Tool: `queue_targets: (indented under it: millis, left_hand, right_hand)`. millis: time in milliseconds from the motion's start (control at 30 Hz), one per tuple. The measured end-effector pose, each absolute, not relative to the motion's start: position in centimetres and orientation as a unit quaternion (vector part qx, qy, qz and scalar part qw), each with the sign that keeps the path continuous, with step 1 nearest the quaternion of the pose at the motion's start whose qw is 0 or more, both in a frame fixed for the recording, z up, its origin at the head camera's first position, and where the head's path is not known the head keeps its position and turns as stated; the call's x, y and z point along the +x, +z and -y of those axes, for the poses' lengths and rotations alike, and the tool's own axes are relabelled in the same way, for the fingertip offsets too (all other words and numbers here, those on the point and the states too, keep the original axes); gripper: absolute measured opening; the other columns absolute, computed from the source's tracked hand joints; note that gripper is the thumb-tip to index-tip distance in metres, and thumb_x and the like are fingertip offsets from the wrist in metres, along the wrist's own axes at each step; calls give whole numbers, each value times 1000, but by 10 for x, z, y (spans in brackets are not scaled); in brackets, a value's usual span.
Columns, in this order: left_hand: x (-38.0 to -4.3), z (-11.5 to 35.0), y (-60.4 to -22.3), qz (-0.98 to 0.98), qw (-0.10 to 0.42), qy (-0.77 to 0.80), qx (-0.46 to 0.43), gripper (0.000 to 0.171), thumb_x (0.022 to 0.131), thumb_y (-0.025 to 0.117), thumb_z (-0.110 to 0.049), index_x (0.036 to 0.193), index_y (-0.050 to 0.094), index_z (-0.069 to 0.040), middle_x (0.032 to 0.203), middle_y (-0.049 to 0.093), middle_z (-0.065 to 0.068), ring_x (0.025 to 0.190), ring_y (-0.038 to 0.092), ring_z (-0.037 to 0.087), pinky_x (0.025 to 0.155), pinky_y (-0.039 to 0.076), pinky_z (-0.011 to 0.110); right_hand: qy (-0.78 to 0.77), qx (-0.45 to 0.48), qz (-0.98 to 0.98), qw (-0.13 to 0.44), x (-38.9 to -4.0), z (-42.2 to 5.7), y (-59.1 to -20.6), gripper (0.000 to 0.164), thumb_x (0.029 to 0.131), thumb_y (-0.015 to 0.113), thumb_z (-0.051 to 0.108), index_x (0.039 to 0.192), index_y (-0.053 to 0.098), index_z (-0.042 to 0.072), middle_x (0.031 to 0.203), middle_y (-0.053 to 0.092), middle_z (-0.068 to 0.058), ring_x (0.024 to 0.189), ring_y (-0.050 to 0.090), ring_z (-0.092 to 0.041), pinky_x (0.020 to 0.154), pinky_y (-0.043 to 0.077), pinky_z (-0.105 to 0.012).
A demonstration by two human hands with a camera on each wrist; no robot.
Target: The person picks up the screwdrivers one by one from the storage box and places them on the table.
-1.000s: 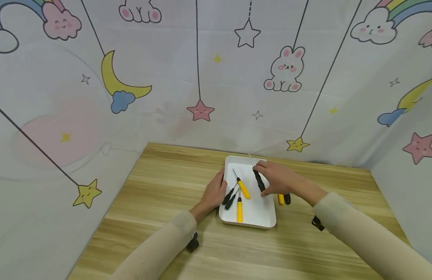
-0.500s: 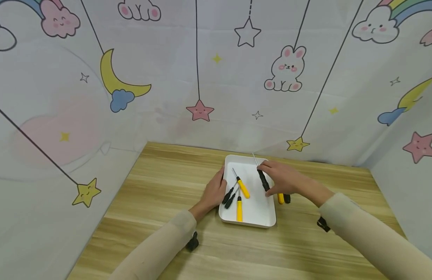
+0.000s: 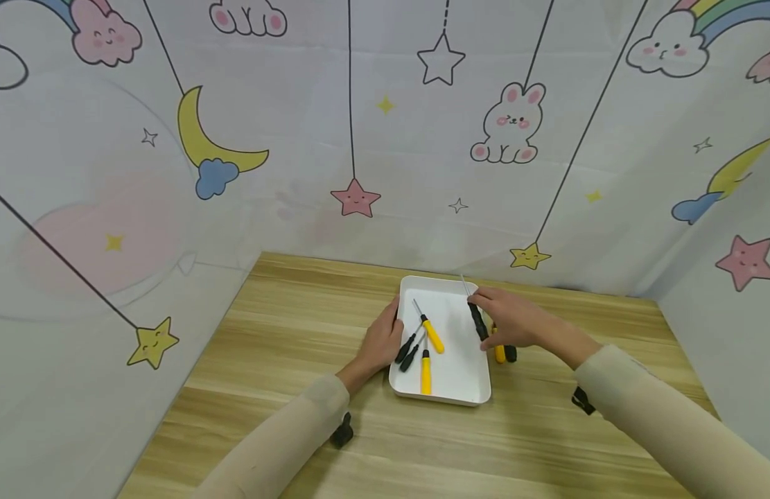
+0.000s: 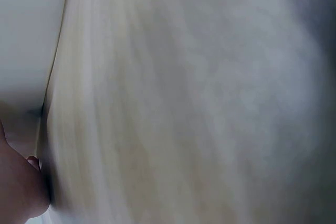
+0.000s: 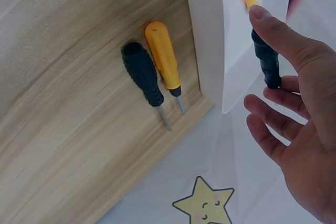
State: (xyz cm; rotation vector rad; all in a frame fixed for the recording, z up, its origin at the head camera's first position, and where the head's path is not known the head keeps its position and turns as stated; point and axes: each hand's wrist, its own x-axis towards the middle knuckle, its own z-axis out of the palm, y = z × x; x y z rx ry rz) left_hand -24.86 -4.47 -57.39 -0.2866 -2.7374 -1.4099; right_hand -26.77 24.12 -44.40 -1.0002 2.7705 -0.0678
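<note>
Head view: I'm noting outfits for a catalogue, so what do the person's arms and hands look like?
The left sleeve and right sleeve are long, plain and cream. A black object shows beside the left one, a second black object beside the right. The left hand and right hand are bare.

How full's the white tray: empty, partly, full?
Partly: in head view, two yellow screwdrivers and two small black screwdrivers lie in the tray, much of it bare.
</note>
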Motion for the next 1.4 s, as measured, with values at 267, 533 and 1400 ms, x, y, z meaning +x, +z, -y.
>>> queue_targets:
  millis: [267, 533, 1400]
  left_hand:
    - [-247, 45, -575, 883, 31, -458, -94, 57, 112, 39, -14, 167, 28, -2, 171, 33, 13, 157, 32, 28, 127, 28, 46]
    - [-246, 44, -577, 883, 30, -458, -95, 58, 112, 39, -15, 168, 26, -3, 171, 33, 12, 156, 32, 28, 126, 29, 47]
    - [-246, 44, -576, 882, 30, -462, -91, 59, 111, 40, -14, 167, 27, -3, 171, 33, 13, 157, 32, 28, 126, 28, 46]
  right_hand:
    - [-20, -336, -936, 104, -271, -255, -447, 97, 81, 92, 45, 154, 49, -2, 156, 49, -23, 139, 52, -43, 111, 46, -59]
    - [-11, -338, -936, 97, -270, -266, -452, 98, 80, 92, 49, 152, 51, -2, 154, 50, -22, 137, 53, -42, 110, 47, -58]
    - [-38, -311, -946, 87, -264, -285, -461, 96, 78, 94, 46, 149, 53, -5, 147, 55, -23, 128, 59, -42, 103, 51, -59]
